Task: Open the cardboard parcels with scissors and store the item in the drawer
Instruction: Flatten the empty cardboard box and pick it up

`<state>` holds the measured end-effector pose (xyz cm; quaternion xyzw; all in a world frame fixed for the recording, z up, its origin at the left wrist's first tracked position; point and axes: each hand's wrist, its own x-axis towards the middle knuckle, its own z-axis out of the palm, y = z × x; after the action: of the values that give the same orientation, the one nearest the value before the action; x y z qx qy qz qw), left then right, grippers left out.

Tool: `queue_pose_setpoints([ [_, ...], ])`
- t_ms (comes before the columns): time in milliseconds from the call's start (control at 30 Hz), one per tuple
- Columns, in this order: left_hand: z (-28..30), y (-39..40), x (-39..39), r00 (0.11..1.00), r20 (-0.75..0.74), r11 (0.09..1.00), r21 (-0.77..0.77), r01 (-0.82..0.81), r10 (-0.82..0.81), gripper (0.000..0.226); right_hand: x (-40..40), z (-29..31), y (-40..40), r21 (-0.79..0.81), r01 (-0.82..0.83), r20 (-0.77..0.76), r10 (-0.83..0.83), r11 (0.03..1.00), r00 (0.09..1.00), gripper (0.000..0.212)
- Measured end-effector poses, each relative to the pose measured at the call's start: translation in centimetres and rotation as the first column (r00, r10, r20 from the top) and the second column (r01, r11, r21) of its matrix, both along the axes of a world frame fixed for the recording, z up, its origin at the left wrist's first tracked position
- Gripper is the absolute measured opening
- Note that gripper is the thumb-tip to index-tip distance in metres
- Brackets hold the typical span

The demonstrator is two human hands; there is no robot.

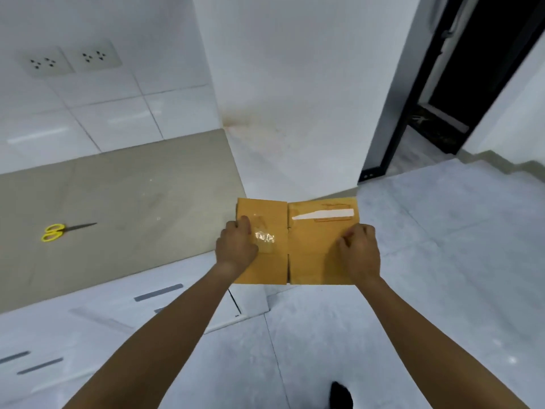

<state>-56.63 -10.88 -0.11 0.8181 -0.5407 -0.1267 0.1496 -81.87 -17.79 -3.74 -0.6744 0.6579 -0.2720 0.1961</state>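
Two parcels (295, 243) are carried side by side in the air beside the counter (118, 202), left hand (236, 246) and right hand (358, 252) each gripping one. Set them flat near the scissors (63, 231) before cutting

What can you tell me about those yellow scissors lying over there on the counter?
The scissors have bright yellow loop handles and dark blades that look closed. They lie flat on the grey-beige countertop, handles toward the left, tips pointing right. Nothing touches them; both hands are away at the cardboard parcels.
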Motion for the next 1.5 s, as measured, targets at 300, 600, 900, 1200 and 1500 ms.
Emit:
queue_pose_setpoints([
  [300,-3.3,-9.3,-9.9,0.993,0.119,1.0,-0.01,0.011,-0.009,0.032,-8.7,-0.7,-10.5,0.136,-0.169,-0.065,0.179,0.976,0.982,0.04],
  [600,-6.0,-19.7,-10.6,0.987,0.148,0.998,-0.026,-0.054,0.057,0.023,-8.7,-1.9,-22.3,0.186,-0.324,-0.217,0.361,0.928,0.907,0.037],
  [900,-11.6,-30.6,-7.3,0.996,0.094,0.995,0.097,-0.016,0.006,0.036,-5.6,-6.9,-35.2,0.349,-0.42,-0.29,0.523,0.838,0.802,0.044],
  [1200,-18.3,-42.5,-5.3,0.998,0.028,0.943,0.328,-0.057,0.05,0.063,-2.7,-14.5,-47.9,0.406,-0.445,-0.314,0.579,0.799,0.753,0.058],
  [1500,-39.5,-52.9,-3.7,0.999,0.02,0.912,0.408,-0.04,0.035,0.086,-0.5,-36.1,-57.4,0.495,-0.407,-0.306,0.592,0.768,0.745,0.07],
])
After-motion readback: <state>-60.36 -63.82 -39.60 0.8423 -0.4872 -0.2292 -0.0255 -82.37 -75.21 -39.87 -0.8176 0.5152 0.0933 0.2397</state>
